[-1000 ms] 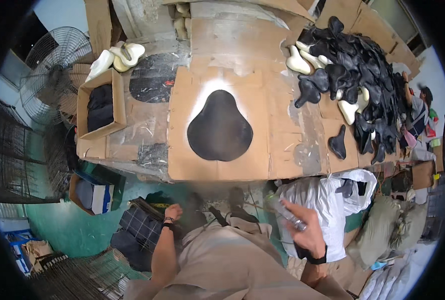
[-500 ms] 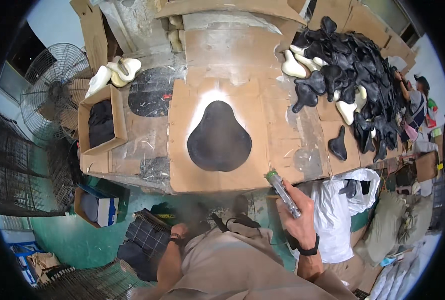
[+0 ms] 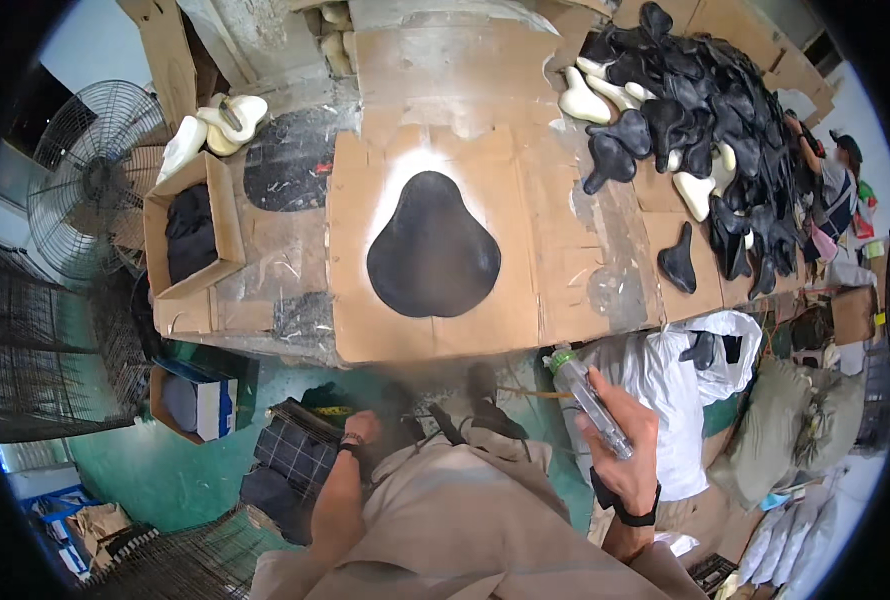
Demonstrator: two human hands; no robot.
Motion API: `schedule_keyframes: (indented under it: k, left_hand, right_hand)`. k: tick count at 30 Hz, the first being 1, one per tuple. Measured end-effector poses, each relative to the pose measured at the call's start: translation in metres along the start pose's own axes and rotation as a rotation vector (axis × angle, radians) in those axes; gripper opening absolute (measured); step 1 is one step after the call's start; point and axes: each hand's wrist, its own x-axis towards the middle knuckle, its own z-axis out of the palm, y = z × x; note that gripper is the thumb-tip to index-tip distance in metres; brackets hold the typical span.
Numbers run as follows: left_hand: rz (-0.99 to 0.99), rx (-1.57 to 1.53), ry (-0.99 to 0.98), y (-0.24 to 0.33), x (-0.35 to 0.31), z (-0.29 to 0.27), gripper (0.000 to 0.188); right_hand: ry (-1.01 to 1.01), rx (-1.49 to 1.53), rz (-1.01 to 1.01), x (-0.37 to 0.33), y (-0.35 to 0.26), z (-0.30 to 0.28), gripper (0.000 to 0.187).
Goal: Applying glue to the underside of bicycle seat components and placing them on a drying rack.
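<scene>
My right hand (image 3: 625, 428) is closed around a clear, tube-shaped tool (image 3: 595, 408) with a green end, held off the table's front edge on the right. Low on the left, my left hand (image 3: 361, 428) has its fingers curled; what they hold, if anything, I cannot make out. Beside it is a dark wire-grid basket (image 3: 300, 445) with black pieces. Ahead of me a flat black saddle-shaped piece (image 3: 433, 255) lies on a cardboard sheet (image 3: 365, 335), its narrow end pointing away. Whitish residue rims its upper edges on the cardboard.
Black saddle covers (image 3: 730, 120) and cream saddle forms (image 3: 582, 98) are heaped at the far right. At left stand a cardboard box (image 3: 230, 215) holding black cloth, and a large fan (image 3: 95, 180). White plastic sacks (image 3: 655, 410) hang by the right edge. Another person (image 3: 835, 185) is far right.
My right hand with the clear tool has moved slightly right and lower. The table and its contents have shifted up in view. The black saddle-shaped piece stays on the cardboard.
</scene>
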Motion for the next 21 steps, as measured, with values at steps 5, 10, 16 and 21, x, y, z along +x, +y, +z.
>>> schedule_keyframes:
  k: [5,10,16,21]
  left_hand:
    - [-0.416,-0.929,0.132,0.014,0.007,0.010,0.016]
    - [-0.284,-0.600,-0.014,0.019,0.002,0.001,0.016]
    - [-0.441,-1.534,0.321,0.031,0.014,-0.040,0.012]
    - [-0.323,-1.306,0.652,0.081,0.057,-0.137,0.021]
  right_hand:
    - [-0.217,-0.043,0.034,-0.009,0.001,-0.015,0.062]
    - [0.002,0.012,0.045,-0.010,0.001,-0.004,0.066]
    - [-0.214,-0.032,-0.006,-0.022,0.014,-0.011,0.067]
    - [0.072,-0.033,0.165,-0.032,0.024,-0.002,0.059]
